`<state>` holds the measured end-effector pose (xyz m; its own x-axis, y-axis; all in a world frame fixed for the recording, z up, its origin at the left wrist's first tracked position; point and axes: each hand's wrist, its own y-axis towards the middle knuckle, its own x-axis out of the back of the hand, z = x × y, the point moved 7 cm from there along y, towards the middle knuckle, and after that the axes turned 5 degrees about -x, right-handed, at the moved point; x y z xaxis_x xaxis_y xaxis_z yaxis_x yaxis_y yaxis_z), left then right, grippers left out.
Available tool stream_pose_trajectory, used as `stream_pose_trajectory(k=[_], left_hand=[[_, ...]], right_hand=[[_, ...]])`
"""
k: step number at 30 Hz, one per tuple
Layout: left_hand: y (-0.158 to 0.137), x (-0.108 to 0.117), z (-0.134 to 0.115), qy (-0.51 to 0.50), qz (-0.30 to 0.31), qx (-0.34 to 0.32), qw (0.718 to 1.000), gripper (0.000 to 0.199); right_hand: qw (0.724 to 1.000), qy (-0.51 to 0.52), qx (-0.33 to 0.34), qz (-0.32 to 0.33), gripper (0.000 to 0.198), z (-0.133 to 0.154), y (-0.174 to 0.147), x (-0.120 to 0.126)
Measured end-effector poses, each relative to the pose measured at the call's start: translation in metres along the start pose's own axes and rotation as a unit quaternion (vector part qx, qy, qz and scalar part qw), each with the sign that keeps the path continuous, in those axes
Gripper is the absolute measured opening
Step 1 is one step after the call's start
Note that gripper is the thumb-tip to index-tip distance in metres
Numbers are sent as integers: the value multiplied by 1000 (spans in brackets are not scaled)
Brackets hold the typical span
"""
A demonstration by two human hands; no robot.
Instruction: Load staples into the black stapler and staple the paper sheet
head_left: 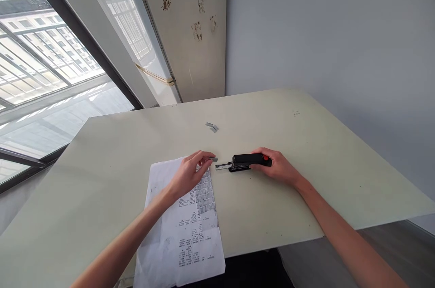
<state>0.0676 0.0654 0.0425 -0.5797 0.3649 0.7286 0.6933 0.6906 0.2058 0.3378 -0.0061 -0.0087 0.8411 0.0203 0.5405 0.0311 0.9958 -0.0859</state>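
Note:
My left hand [194,168] pinches a small grey strip of staples [213,159] between thumb and fingers, above the top right corner of some printed paper [200,251]. Just right of that strip, a black stapler [246,159] with a red mark at its rear lies along the table. Its metal staple tray [222,166] sticks out of the front, toward my left hand. My right hand [277,165] is wrapped round the stapler's rear end. The strip and the tray are close but apart.
More grey staple strips [213,128] lie farther back on the pale table [272,215]. A fridge [190,61] with worn patches stands behind the table, a grey wall [326,29] rises at the right, and a window [41,47] is at the left. The table's front edge is near me.

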Motion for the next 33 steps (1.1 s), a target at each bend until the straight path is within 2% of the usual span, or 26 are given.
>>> stream_pose_trajectory(k=[8,15,20,29,33], left_hand=[[-3,-10,-5,12,3,-11,1000,30],[2,-13,1,-2,2,36,999,19],[7,-16,3,-18,18,41,999,15],[4,-15,6,-12,60,17,998,24],[1,-12,8,3,44,13,999,28]], right_hand=[[1000,-6,0,0,43,-1,1,1],[1000,1,10,3,40,2,1,2],[1000,6,13,2,40,5,0,2],[1000,-5,15,5,40,-1,2,0],[1000,-8,11,7,39,-2,2,0]])
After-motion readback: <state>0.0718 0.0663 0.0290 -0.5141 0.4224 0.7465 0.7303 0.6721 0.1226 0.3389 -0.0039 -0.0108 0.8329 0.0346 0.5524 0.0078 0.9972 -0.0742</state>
